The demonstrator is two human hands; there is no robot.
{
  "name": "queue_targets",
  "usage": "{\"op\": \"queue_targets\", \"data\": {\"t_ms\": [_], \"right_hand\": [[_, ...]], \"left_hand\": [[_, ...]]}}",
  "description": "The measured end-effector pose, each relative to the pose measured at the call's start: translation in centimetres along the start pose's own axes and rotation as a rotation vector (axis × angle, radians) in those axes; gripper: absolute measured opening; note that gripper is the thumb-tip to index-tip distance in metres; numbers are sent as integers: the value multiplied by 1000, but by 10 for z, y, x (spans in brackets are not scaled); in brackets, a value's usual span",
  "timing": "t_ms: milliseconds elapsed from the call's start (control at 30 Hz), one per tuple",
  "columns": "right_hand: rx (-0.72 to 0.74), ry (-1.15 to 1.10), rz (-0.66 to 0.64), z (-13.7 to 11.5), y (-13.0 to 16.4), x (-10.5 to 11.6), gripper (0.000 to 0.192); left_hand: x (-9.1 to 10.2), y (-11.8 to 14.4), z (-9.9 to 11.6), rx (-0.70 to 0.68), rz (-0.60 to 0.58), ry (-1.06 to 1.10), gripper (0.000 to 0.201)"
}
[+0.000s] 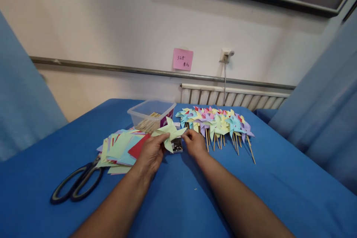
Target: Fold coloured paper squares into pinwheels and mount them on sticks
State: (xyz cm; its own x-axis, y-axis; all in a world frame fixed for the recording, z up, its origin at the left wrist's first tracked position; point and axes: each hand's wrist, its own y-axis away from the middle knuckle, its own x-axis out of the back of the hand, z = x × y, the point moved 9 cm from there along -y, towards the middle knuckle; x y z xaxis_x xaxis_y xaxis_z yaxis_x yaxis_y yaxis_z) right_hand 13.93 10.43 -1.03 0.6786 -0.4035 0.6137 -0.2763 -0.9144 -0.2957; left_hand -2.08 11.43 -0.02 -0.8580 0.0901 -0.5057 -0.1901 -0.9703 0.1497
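Note:
My left hand (153, 150) pinches a pale green paper pinwheel (170, 132) by its middle, thumb on top. The pinwheel's blades are folded in, and it bears no stick that I can see. Just to its right, my right hand (194, 142) has its fingertips pressed together near a blade tip; what they hold, if anything, is too small to make out. Below and behind the pinwheel sits a small open box (177, 145) of shiny metal pins, partly covered by it.
A stack of coloured paper sheets (119, 148) lies at left, with large dark-handled scissors (79, 182) partly under it. A clear plastic tub (139, 113) holds thin wooden sticks (149, 122). Many finished pinwheels (220, 124) on sticks lie in a pile at right on the blue cloth (178, 200).

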Motion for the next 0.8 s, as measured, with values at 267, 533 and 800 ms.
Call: {"op": "queue_targets", "data": {"t_ms": [267,533,800], "right_hand": [[-93,-46,-162,34,28,-10,18],[40,68,-251,23,39,-8,11],[80,110,-284,27,35,-4,7]], "left_hand": [[1,2,0,4,24,22,13],[0,4,-2,11,35,4,9],[0,4,-5,32,31,2,8]]}}
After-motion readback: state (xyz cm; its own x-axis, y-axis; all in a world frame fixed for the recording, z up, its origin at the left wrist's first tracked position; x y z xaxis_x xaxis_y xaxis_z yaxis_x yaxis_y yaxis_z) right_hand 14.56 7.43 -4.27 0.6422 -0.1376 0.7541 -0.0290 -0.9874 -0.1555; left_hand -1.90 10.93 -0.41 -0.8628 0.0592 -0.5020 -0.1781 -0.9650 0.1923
